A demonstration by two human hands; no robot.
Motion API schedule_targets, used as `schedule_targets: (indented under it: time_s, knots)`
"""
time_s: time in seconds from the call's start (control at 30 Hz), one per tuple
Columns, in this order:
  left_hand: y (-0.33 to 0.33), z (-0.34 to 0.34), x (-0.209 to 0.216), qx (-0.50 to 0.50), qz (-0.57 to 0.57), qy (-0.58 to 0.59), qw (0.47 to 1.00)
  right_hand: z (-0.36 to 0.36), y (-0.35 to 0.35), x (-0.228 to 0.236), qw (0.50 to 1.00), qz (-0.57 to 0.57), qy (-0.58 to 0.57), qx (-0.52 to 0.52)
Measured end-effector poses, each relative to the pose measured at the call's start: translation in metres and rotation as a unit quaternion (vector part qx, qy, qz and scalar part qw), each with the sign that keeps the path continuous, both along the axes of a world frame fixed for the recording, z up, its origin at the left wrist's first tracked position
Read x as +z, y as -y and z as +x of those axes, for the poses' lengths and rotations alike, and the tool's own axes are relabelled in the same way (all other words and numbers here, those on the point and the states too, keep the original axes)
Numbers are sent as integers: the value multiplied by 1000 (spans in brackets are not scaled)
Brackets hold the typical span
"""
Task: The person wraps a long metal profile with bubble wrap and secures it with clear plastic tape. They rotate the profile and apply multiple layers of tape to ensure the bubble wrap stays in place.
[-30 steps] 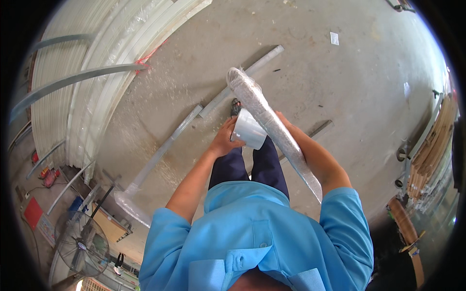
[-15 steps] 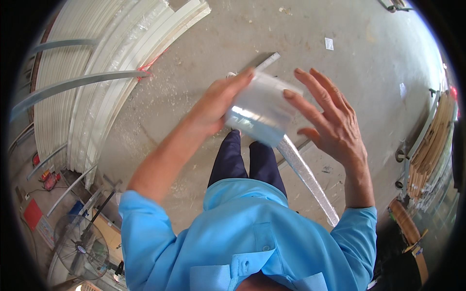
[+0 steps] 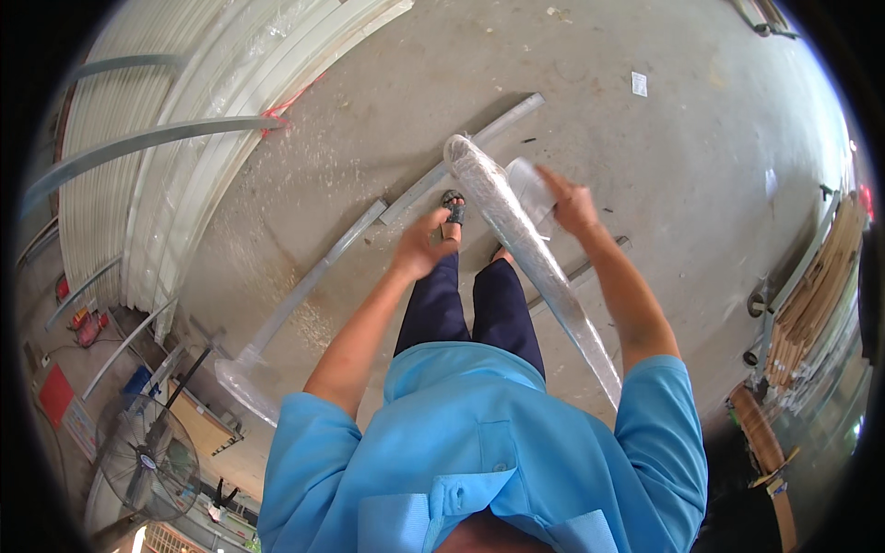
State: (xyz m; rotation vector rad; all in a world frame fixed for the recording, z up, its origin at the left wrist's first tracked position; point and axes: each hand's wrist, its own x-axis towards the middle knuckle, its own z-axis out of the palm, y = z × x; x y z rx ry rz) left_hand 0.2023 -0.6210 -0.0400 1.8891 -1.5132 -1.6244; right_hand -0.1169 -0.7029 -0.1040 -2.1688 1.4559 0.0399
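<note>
A long bundle (image 3: 516, 226) wrapped in shiny clear film runs slantwise from beyond my feet to beside my right forearm. My right hand (image 3: 573, 205) grips a roll of clear stretch film (image 3: 531, 191) just to the right of the bundle's far part; the bundle hides some of the roll. To the left of the bundle, my left hand (image 3: 424, 245) is apart from it and holds nothing, its thumb and fingers spread in a loose curve.
Grey metal bars (image 3: 470, 157) lie beneath the bundle, and another bar (image 3: 318, 272) slants toward a film-wrapped piece (image 3: 244, 380) at left. Long white panels (image 3: 198, 120) are stacked at far left, with curved grey bars across them. A black fan (image 3: 147, 458) stands lower left; brown boards (image 3: 811, 286) are at right.
The film roll has passed from my left hand to my right and moved down to the bundle's right side. My left hand has let go and drawn back. The bundle's far end now shows.
</note>
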Motion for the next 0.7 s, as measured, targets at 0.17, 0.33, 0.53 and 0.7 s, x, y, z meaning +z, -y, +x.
schedule_targets:
  time_s: [0.17, 0.33, 0.53, 0.7]
  knots:
    - [-31, 8, -33, -91, -48, -27, 994, 47, -45, -75, 874, 416, 244, -47]
    - [7, 56, 43, -163, -19, -20, 986, 40, -8, -1, 884, 437, 165, -26]
    - [90, 52, 153, 106, 46, -316, 942, 38, 44, 247, 969, 161, 185, 13]
    - [161, -19, 177, 86, 104, -424, 895, 89, 43, 288, 959, -260, 25, 112]
